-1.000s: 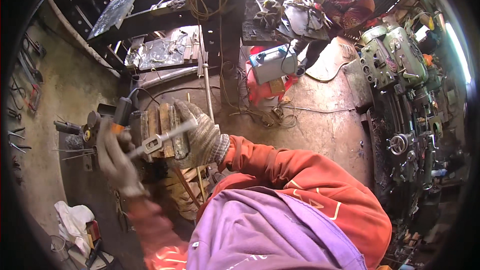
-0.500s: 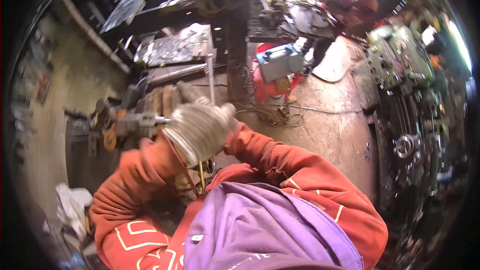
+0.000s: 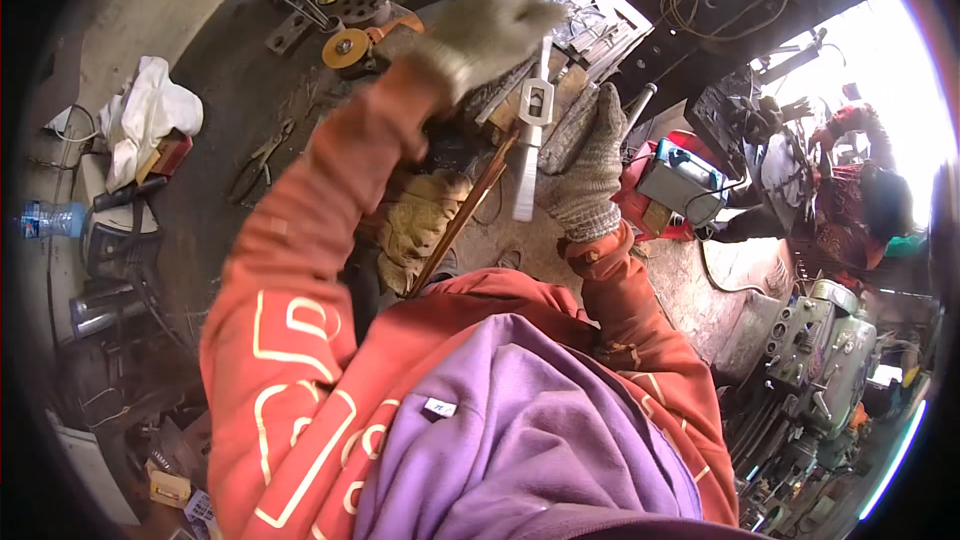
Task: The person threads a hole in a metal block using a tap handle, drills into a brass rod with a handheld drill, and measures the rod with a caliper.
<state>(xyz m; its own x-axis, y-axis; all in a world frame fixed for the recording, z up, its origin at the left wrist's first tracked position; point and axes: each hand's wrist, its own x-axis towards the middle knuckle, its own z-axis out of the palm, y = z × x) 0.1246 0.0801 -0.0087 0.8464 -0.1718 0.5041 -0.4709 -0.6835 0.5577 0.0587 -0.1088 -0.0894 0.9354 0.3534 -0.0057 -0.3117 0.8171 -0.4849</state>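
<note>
A grey metal tap wrench, with a slotted middle and two straight handles, stands between my hands. My right hand, in a knitted glove, is beside its lower handle, fingers stretched out and apart from the slotted middle. Above the wrench's upper end is my left hand, also gloved and smeared by motion, so its fingers and any hold are unclear. A long brown strip slants from near the wrench toward my lap. What the wrench sits on is partly hidden.
An orange-yellow disc and perforated metal blocks lie at the far left, with pliers nearer. A crumpled tan cloth is below my left arm. A grey box stands right; green machinery is at lower right.
My view has turned, shifting the surroundings. My hands, close together before, are now apart, with the left farther up and the right lower. The tap wrench now shows between them.
</note>
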